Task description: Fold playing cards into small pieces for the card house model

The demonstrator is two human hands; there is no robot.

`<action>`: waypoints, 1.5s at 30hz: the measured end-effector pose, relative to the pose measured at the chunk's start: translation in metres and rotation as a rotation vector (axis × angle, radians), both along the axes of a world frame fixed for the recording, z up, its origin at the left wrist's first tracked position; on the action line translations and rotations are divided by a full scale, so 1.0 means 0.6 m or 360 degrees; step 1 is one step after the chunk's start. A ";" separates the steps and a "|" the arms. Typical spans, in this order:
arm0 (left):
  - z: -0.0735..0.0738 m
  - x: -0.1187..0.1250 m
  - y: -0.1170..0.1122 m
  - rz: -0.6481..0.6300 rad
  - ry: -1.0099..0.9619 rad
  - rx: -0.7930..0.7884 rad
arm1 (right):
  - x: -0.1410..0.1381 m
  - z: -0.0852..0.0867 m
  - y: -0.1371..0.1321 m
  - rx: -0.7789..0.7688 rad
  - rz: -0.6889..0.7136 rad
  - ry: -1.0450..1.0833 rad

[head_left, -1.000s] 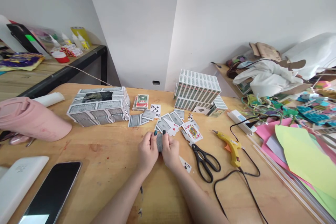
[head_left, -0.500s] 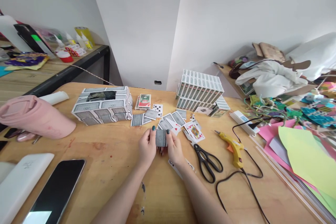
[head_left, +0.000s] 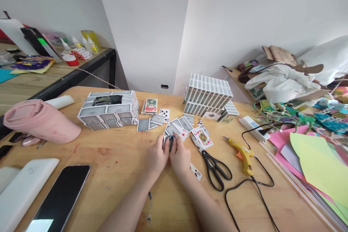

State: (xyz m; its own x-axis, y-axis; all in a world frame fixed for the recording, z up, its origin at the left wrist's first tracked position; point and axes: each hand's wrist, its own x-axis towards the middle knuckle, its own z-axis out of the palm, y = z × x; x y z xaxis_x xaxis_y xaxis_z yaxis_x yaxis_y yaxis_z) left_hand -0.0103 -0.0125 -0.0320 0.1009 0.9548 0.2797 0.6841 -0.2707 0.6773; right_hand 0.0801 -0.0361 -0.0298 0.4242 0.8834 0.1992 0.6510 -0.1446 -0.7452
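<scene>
My left hand and my right hand meet at the middle of the table, both closed on one grey-backed playing card. The card looks bent between the fingers, and the hands cover most of it. Just beyond them lie loose playing cards, some face down, with a two of hearts on top. A king card rests face up to the right. Beside my right wrist is a partly covered black-suited card.
Black scissors and a yellow glue gun with its cord lie right. A card-covered box stands back left, stacked card boxes back right. Left are a pink roll and a phone.
My hands have drawn together and turned inward. The card, flat toward me before, is now bent and mostly hidden. The view has shifted slightly.
</scene>
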 end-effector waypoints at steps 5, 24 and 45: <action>-0.003 -0.002 -0.002 0.0216 -0.0110 0.0036 | -0.010 -0.003 0.000 -0.0030 0.0099 -0.0162; -0.003 -0.002 -0.006 -0.0224 -0.0472 -0.0126 | 0.026 0.001 0.014 -0.0110 0.0062 0.0035; 0.011 -0.024 0.021 0.0095 -0.1238 -0.0661 | 0.043 -0.001 0.021 0.0112 -0.0037 0.0816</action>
